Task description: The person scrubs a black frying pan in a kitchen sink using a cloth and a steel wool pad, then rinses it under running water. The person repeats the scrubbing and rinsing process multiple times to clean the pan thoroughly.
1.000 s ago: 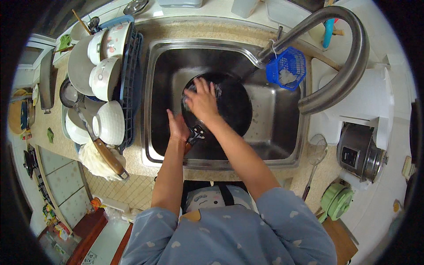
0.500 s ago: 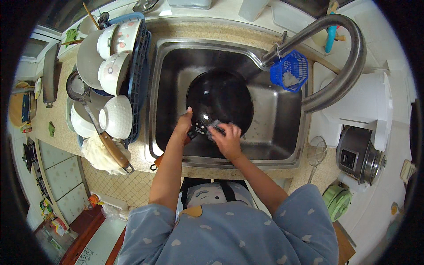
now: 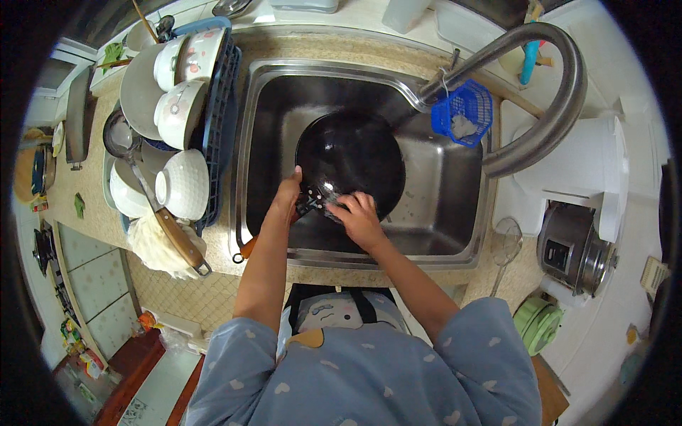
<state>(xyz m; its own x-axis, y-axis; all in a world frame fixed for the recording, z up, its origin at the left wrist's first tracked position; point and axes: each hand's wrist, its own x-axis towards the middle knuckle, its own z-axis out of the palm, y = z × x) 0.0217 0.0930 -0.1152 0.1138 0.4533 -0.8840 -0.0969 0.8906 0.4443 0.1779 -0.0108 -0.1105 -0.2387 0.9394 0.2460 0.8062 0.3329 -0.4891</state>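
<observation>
A dark, shiny wok (image 3: 359,153) rests in the steel sink (image 3: 433,234), its handle (image 3: 248,247) with an orange-brown end pointing toward the near left. My left hand (image 3: 288,193) grips the wok where handle and rim meet, thumb up along the rim; its other fingers are mostly hidden. Against the near side of the wok's inner surface, my right hand (image 3: 360,215) presses with bent fingers on a greyish scouring pad, mostly covered by those fingers. Light wet flecks show between the two hands.
Left of the sink stands a blue dish rack (image 3: 226,121) full of white bowls (image 3: 183,184), with a ladle (image 3: 145,184) and a cream cloth (image 3: 160,245). A curved faucet (image 3: 568,78) and blue strainer basket (image 3: 465,110) overhang the right side. A mesh skimmer (image 3: 507,241) lies beyond.
My right hand has slid slightly left and toward me over the wok, covering more of the scouring pad. The left hand keeps its grip, and the handle end shows more.
</observation>
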